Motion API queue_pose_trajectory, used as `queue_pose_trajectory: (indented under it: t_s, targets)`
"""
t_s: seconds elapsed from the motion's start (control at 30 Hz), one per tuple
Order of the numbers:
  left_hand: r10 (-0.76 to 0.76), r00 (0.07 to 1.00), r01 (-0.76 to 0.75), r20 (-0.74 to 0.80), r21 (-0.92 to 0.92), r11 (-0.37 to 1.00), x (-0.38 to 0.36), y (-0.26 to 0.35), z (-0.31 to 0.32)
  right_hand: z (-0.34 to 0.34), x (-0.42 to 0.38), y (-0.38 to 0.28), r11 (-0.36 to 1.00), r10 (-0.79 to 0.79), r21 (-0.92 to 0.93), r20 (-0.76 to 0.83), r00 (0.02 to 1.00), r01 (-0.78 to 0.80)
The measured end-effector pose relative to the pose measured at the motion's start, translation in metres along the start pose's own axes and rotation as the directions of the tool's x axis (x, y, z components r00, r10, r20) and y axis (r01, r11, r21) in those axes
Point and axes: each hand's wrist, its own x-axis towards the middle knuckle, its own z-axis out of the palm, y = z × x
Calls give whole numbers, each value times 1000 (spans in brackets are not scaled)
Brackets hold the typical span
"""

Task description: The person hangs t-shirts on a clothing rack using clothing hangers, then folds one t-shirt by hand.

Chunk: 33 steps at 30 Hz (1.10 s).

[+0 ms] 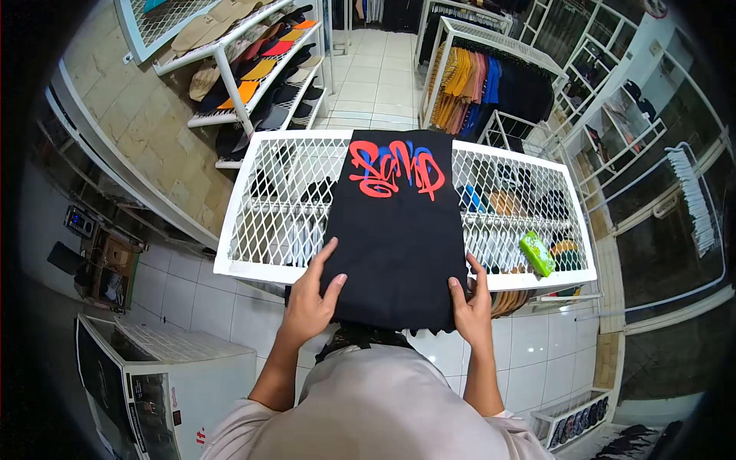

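A folded black T-shirt (395,253) lies lengthwise across the white mesh-topped table (276,268), its near end reaching past the front edge toward my body. Red and blue graffiti-style lettering (396,170) shows at its far end. My left hand (313,297) grips the shirt's left side, thumb on top and index finger along the edge. On the opposite side my right hand (471,305) holds the right edge in the same way. The remaining fingers of both hands are partly hidden at the cloth's sides.
A bright green packet (537,254) rests on the mesh at the right. Caps fill a white rack (222,77) at the back left. Hanging clothes (468,84) stand behind the table. A white cabinet (203,383) is low on the left.
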Motion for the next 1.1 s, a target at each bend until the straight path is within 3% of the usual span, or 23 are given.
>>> queue_pose_trajectory:
  t_s: [0.03, 0.07, 0.1, 0.2, 0.23, 0.3, 0.33, 0.37, 0.43, 0.47, 0.5, 0.53, 0.57, 0.63, 0.7, 0.77, 0.8, 0.87, 0.9, 0.97, 1.07, 1.1]
  targets:
    - [-66, 996, 56, -55, -163, 985, -2, 5, -2, -8, -4, -12, 992, 71, 107, 13, 997, -72]
    - [-163, 987, 139, -15, -444, 885, -6, 10, -4, -13, -6, -19, 966, 143, 210, 37, 989, -148]
    - [-265, 961, 252, 86, -672, 696, -8, 17, -11, -18, -6, -17, 956, 151, 252, 17, 988, -150]
    - [-316, 916, 376, 248, -806, 457, -6, 16, -28, -29, -1, -12, 858, 220, 463, 63, 973, -224]
    - [-317, 916, 374, 245, -806, 459, -8, 11, -26, -28, 1, -12, 857, 218, 464, 66, 974, -223]
    - [-398, 874, 485, 278, -556, 675, -14, -1, -19, -24, 0, -13, 822, 276, 482, 132, 952, -305]
    - [-422, 878, 456, 227, -666, 591, -16, 7, -4, -26, -2, -1, 867, 245, 398, 180, 952, -299]
    - [-425, 876, 459, 227, -663, 591, -20, 7, 1, -23, -4, 10, 895, 256, 329, 176, 950, -302]
    - [-392, 917, 396, 73, -277, 875, -27, 1, 13, -17, -10, 33, 935, 193, 276, 127, 973, -221]
    - [-298, 954, 290, 2, -240, 926, -29, -7, 22, -15, -10, 39, 935, 190, 277, 129, 973, -219]
    - [-300, 954, 291, 0, -239, 926, -31, -5, 23, -12, -11, 42, 973, 134, 179, 79, 988, -146]
    - [-283, 959, 279, -19, -124, 952, -32, -3, 24, -11, -14, 44, 994, 73, 75, 33, 997, -76]
    - [-262, 964, 262, -35, -7, 965, -33, -1, 25, -13, -18, 42, 994, 73, 74, 32, 997, -76]
    - [-261, 965, 261, -17, -1, 965, -39, 3, 21, -19, -25, 38, 982, 163, 79, 128, 978, -174]
    - [-267, 962, 267, 54, -1, 964, -47, 6, 18, -26, -34, 47, 992, 115, 45, 103, 988, -120]
    - [-267, 959, 261, 99, 73, 963, -50, 10, 14, -35, -41, 30, 979, 185, 64, 129, 974, -194]
    - [-289, 944, 250, 157, 229, 941, -50, 21, 9, -32, -45, 40, 992, 95, 75, 54, 994, -99]
    - [-363, 909, 236, 207, 462, 855, -44, 43, 3, -26, -53, 66, 980, 141, 129, 60, 988, -148]
    - [-108, 990, 36, 94, 568, 822, -24, 47, 10, -28, -53, 71, 964, 183, 184, 69, 981, -193]
    - [86, 994, -109, 73, 430, 896, 27, 71, 30, -27, -52, 66, 966, 171, 187, 69, 983, -181]
    - [288, 953, -302, 93, 350, 886, 130, 59, 98, -21, -51, 70, 953, 171, 239, 75, 982, -184]
    - [216, 966, -251, 142, 317, 914, 168, 57, 120, -22, -50, 69, 969, 186, 147, 107, 977, -201]
